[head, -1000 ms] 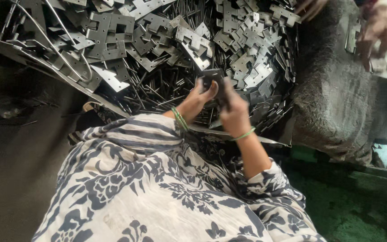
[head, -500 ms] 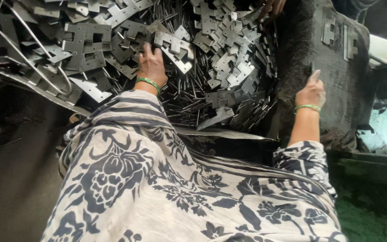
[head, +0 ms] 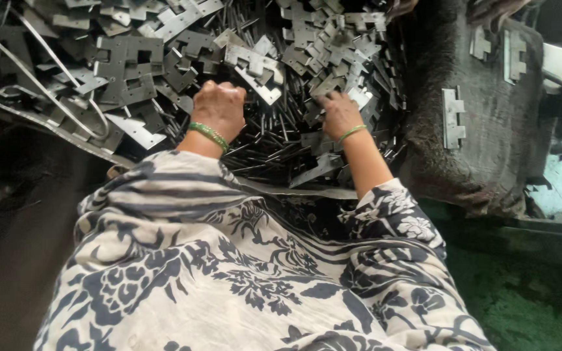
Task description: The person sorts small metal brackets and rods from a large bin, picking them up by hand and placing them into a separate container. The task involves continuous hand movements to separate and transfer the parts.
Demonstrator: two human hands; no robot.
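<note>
Hands: my left hand (head: 219,107) sits just left of centre, knuckles up, fingers curled down into the metal pile; my right hand (head: 339,112) is just right of centre, fingers bent and dug in among the pieces. Whether either hand has closed on a piece I cannot tell, since the fingertips are buried.
Pile: a heap of flat grey stamped metal plates (head: 164,71) fills the upper half of the frame, notched pieces lying every way over thin dark rods (head: 274,140).
Dark block: a big rough dark slab (head: 489,162) stands at the right of the frame, with a few single notched plates (head: 453,118) laid on its top, well apart from the heap.
Lap: my blue-and-white flowered cloth (head: 229,273) covers the lower half of the frame.
Strips: long bent metal strips (head: 47,84) curve through the upper left.
Bangles: green bangles (head: 208,135) on each wrist, touching the pile's near edge.
Doing it well: I judge the edges are sharp, so I should lift one plate by its flat faces, free it from its neighbours before pulling, and keep my wrists above the rods.
</note>
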